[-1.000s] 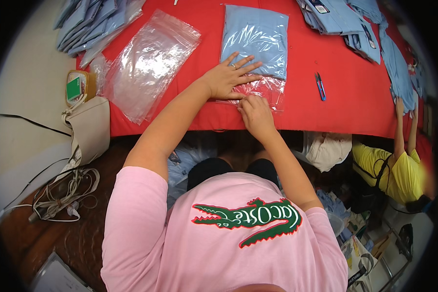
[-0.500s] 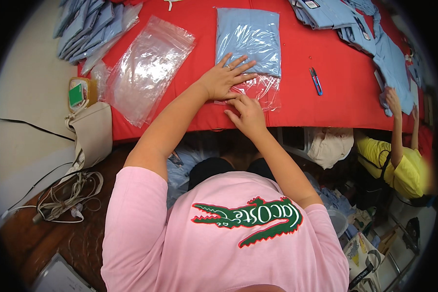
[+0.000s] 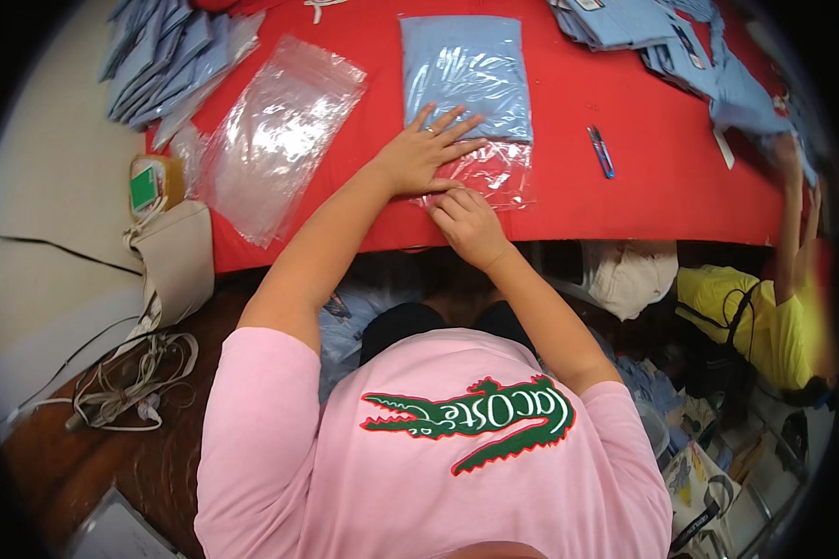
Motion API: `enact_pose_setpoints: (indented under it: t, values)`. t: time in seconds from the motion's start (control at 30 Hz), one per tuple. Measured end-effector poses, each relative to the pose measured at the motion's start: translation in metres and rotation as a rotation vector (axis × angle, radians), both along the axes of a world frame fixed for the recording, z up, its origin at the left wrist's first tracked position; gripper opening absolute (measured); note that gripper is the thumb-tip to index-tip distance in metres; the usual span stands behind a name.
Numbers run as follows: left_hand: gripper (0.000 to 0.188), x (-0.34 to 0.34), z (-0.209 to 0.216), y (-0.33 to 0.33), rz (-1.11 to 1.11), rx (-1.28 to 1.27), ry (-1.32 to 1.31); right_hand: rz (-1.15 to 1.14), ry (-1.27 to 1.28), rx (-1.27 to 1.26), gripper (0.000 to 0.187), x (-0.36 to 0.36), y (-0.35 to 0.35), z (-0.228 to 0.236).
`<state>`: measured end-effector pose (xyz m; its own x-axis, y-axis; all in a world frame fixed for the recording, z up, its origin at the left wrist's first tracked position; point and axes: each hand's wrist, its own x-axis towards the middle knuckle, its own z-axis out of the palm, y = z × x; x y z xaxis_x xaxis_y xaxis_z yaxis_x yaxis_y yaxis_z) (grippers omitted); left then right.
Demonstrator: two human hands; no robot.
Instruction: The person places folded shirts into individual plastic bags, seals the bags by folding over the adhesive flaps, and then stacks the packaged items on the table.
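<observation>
A folded light-blue garment [image 3: 464, 74] lies inside a clear plastic bag [image 3: 503, 177] on the red-covered table. My left hand [image 3: 424, 156] rests flat over the bag, fingers spread across the garment's lower edge and the see-through part below it. Close by my left thumb, my right hand [image 3: 471, 226] is closed at the bag's near edge, its fingertips pinching the plastic. Whether the bag's mouth is sealed I cannot make out.
Flat clear bags [image 3: 284, 130] lie to the left, beside a stack of folded blue garments [image 3: 163, 61]. Blue-handled thread snips [image 3: 602, 152] lie on the red cloth [image 3: 662, 196]. More blue garments [image 3: 615, 23] are at the right, where a person in yellow [image 3: 755, 312] handles one.
My right hand's fingers have drawn in closer to the bag's edge, by my left thumb. At the right, the other person's hands have moved farther right, pulling the blue garment along.
</observation>
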<state>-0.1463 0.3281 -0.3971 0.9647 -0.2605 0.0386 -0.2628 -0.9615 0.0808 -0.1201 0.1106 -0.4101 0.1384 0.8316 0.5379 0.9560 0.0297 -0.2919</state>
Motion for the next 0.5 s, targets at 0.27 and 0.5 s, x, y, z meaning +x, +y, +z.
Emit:
enact_pose_setpoints:
  t: [0.27, 0.5]
  values:
    - [0.089, -0.002, 0.001, -0.001, 0.012, 0.024, 0.017, -0.196, 0.226, -0.041, 0.017, -0.024, 0.018, 0.006]
    - [0.086, -0.002, 0.0, -0.002, -0.007, 0.013, -0.009, 0.006, -0.021, -0.049, 0.021, -0.016, 0.01, -0.002]
